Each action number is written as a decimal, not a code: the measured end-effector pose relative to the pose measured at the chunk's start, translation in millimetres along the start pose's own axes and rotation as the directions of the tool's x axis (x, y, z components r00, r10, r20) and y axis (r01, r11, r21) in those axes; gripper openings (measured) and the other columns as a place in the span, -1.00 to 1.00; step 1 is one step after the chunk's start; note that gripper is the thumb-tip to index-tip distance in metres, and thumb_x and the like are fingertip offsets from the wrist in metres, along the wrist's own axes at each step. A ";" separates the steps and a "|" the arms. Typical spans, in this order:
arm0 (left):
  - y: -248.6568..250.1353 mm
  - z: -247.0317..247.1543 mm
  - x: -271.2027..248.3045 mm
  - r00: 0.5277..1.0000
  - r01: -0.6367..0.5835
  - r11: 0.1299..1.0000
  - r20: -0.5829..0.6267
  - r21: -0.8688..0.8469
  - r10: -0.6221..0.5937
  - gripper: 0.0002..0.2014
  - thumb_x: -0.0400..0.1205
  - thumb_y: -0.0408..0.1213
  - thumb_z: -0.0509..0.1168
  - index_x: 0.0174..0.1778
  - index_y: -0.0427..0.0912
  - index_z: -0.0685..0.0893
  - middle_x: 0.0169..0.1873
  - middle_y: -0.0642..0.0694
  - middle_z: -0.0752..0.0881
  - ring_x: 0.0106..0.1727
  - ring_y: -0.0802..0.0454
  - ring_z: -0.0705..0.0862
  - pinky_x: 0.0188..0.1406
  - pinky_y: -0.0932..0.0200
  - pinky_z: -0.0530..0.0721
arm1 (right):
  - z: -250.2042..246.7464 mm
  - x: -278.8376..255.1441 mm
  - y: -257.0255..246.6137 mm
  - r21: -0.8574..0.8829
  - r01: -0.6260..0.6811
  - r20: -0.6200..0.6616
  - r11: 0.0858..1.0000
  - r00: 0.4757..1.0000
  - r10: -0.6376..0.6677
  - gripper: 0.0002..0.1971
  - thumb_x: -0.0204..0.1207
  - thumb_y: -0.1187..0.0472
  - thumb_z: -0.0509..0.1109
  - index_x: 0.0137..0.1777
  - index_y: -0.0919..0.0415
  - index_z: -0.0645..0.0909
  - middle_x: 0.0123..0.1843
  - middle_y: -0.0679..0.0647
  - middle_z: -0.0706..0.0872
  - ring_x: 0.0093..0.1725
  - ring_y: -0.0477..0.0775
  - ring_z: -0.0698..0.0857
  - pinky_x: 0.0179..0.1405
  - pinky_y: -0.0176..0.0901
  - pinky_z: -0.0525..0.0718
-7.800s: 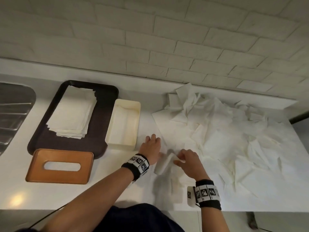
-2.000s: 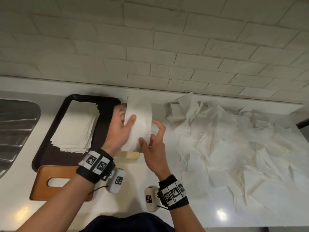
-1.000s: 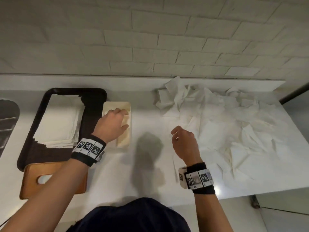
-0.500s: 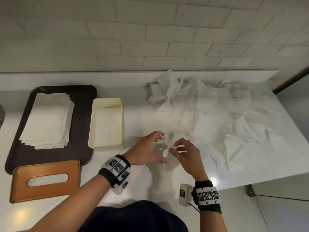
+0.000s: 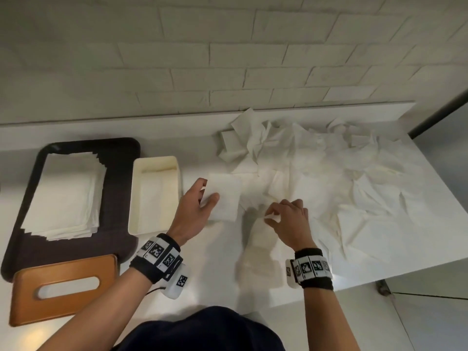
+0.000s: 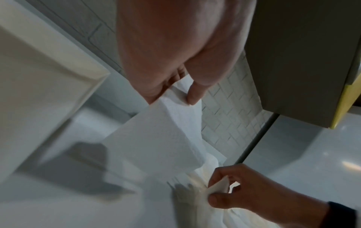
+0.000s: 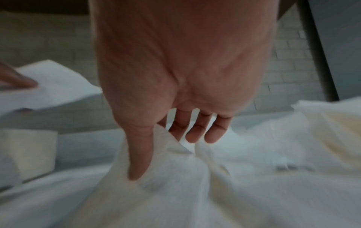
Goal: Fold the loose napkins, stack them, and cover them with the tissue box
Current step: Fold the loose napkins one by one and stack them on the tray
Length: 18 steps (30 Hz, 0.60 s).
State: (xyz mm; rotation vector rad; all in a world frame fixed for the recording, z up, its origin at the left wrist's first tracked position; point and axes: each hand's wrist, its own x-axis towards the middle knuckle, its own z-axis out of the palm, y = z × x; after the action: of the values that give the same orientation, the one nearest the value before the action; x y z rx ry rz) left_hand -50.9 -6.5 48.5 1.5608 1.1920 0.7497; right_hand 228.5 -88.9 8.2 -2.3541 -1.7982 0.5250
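My left hand [image 5: 206, 196] pinches the left edge of a white napkin [image 5: 225, 198] between thumb and fingers and holds it above the counter; the left wrist view shows that left hand [image 6: 187, 97] gripping the napkin [image 6: 156, 138]. My right hand [image 5: 272, 216] pinches a corner of napkin paper [image 5: 258, 239] at the near edge of the loose napkin pile [image 5: 354, 188]. I cannot tell whether both hands hold one sheet. In the right wrist view the right hand [image 7: 156, 138] pinches with thumb and forefinger. The brown tissue box cover [image 5: 63, 290] lies at the near left.
A cream box [image 5: 154, 163] with folded napkins in it stands left of my left hand. A dark tray [image 5: 119, 173] beyond it carries a stack of napkins [image 5: 63, 196]. The tiled wall runs along the back. The counter ends at the right behind the pile.
My left hand came back from the cream box to the pile's edge. It has taken a napkin and raised it to the left. The right hand has pinched a corner.
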 end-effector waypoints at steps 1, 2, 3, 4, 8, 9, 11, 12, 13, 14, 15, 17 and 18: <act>6.6 -2.0 0.6 1.000 -0.005 1.000 -0.011 -0.013 0.005 -0.92 0.85 -0.18 0.37 0.16 -0.06 0.62 -0.23 0.17 0.80 -0.21 0.15 0.74 -0.17 0.20 0.67 | -11.1 -3.9 -4.7 0.013 0.047 0.035 0.999 0.998 -0.047 -0.85 0.58 -0.11 0.63 0.10 -0.21 0.80 0.09 -0.24 0.71 0.30 0.09 0.48 0.28 0.04 0.46; 10.4 -3.1 2.2 1.000 -0.016 1.000 -0.023 -0.002 0.016 -0.92 0.86 -0.19 0.35 0.11 -0.09 0.61 -0.36 0.25 0.70 -0.33 0.23 0.62 -0.25 0.29 0.56 | -24.2 -8.5 -11.6 0.042 0.105 0.095 0.994 0.990 -0.108 -0.86 0.57 -0.10 0.65 0.07 -0.23 0.81 0.09 -0.26 0.71 0.29 0.02 0.47 0.29 0.02 0.44; 13.1 -3.1 3.2 1.000 -0.022 1.000 -0.010 0.013 0.022 -0.83 0.87 -0.15 0.33 0.02 -0.14 0.58 -0.43 0.21 0.55 -0.38 0.20 0.46 -0.28 0.24 0.48 | -38.9 -13.1 -21.2 0.086 0.170 0.165 0.982 0.969 -0.182 -0.88 0.57 -0.08 0.65 0.06 -0.24 0.82 0.07 -0.26 0.74 0.25 -0.05 0.50 0.29 0.00 0.44; 12.2 -2.0 5.3 0.999 -0.028 0.999 0.019 0.031 0.028 -0.71 0.88 -0.10 0.30 -0.06 -0.20 0.51 -0.41 0.15 0.42 -0.36 0.13 0.37 -0.26 0.11 0.43 | -54.7 -18.0 -33.0 0.137 0.235 0.219 0.962 0.940 -0.261 -0.90 0.59 -0.07 0.64 0.07 -0.25 0.83 0.05 -0.24 0.78 0.18 -0.11 0.56 0.28 -0.03 0.47; 24.7 6.6 7.3 0.980 0.009 0.998 0.201 -0.069 0.005 -0.57 0.89 0.08 0.21 -0.05 -0.25 0.52 -0.25 -0.06 0.55 -0.18 0.03 0.52 -0.11 -0.17 0.60 | -100.6 -20.1 -84.6 0.125 0.422 0.081 0.898 0.898 -0.433 -0.68 0.70 -0.06 0.56 0.39 -0.03 0.78 0.19 -0.07 0.84 0.27 0.03 0.68 0.32 0.02 0.59; 32.6 8.4 5.2 0.971 0.030 0.993 0.238 -0.114 -0.002 -0.60 0.91 0.07 0.18 0.02 -0.21 0.63 -0.20 -0.06 0.66 -0.13 0.06 0.61 -0.05 -0.11 0.63 | -107.7 -16.1 -94.5 0.065 0.450 0.019 0.891 0.892 -0.452 -0.69 0.71 -0.06 0.54 0.39 -0.01 0.74 0.14 -0.06 0.84 0.23 0.09 0.71 0.27 0.04 0.59; 44.8 10.1 0.2 0.968 0.085 0.976 0.249 -0.200 -0.033 -0.66 0.95 -0.05 0.11 0.14 -0.10 0.76 -0.13 0.08 0.81 -0.07 0.19 0.73 -0.03 0.21 0.66 | -118.6 -7.5 -109.0 0.004 0.462 -0.027 0.887 0.887 -0.462 -0.75 0.74 -0.04 0.51 0.33 0.01 0.69 0.05 -0.03 0.83 0.13 0.16 0.74 0.14 0.04 0.58; 49.1 9.5 -1.8 0.970 0.113 0.963 0.237 -0.244 -0.053 -0.65 0.96 -0.10 0.07 0.19 -0.06 0.78 -0.07 0.10 0.84 -0.03 0.20 0.76 0.01 0.28 0.66 | -122.0 -3.2 -113.9 0.003 0.448 -0.022 0.894 0.894 -0.448 -0.77 0.75 -0.02 0.50 0.30 0.03 0.68 0.03 -0.02 0.82 0.11 0.17 0.75 0.11 0.05 0.59; 52.1 8.3 -3.8 0.973 0.118 0.952 0.224 -0.283 -0.054 -0.64 0.97 -0.11 0.05 0.23 -0.05 0.78 0.00 0.06 0.86 0.05 0.17 0.79 0.09 0.26 0.67 | -124.2 0.7 -117.8 0.012 0.438 -0.012 0.899 0.899 -0.438 -0.78 0.76 0.00 0.50 0.29 0.05 0.67 0.01 -0.01 0.81 0.10 0.19 0.74 0.12 0.08 0.61; 52.6 6.5 -5.3 0.978 0.109 0.944 0.202 -0.312 -0.046 -0.62 0.97 -0.09 0.03 0.29 -0.06 0.78 0.10 0.00 0.87 0.16 0.13 0.80 0.21 0.21 0.66 | -126.0 3.4 -122.2 0.019 0.440 -0.007 0.898 0.898 -0.440 -0.79 0.75 0.02 0.51 0.28 0.07 0.66 -0.02 -0.01 0.78 0.09 0.21 0.74 0.13 0.11 0.64; 55.1 3.8 -7.7 0.981 0.092 0.940 0.192 -0.329 -0.029 -0.59 0.97 -0.06 0.01 0.36 -0.07 0.76 0.21 -0.04 0.86 0.29 0.11 0.78 0.35 0.18 0.63 | -126.1 5.7 -126.6 0.014 0.456 -0.012 0.890 0.890 -0.456 -0.78 0.74 0.04 0.53 0.26 0.10 0.66 -0.05 -0.01 0.77 0.06 0.24 0.75 0.12 0.14 0.66; 58.5 -0.5 -10.9 0.981 0.079 0.940 0.192 -0.333 -0.015 -0.53 0.96 0.03 -0.06 0.42 0.05 0.76 0.34 0.06 0.83 0.47 0.17 0.71 0.53 0.19 0.56 | -123.3 8.3 -137.0 0.003 0.492 -0.033 0.871 0.870 -0.491 -0.76 0.71 0.07 0.57 0.24 0.14 0.66 -0.09 0.05 0.80 -0.01 0.28 0.76 0.07 0.20 0.70; 59.2 -2.5 -12.3 0.982 0.064 0.948 0.189 -0.313 -0.004 -0.54 0.96 0.04 -0.07 0.37 0.14 0.77 0.31 0.14 0.83 0.45 0.24 0.71 0.50 0.20 0.58 | -121.0 10.0 -141.9 0.005 0.510 -0.042 0.860 0.859 -0.510 -0.77 0.69 0.09 0.58 0.22 0.15 0.66 -0.10 0.08 0.81 -0.04 0.29 0.77 0.05 0.23 0.72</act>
State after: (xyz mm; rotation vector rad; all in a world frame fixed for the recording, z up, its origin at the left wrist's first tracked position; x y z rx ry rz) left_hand -37.8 -18.5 106.3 1.3068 0.9079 0.7164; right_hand 144.4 -27.1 163.1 -1.7390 -2.2652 0.4060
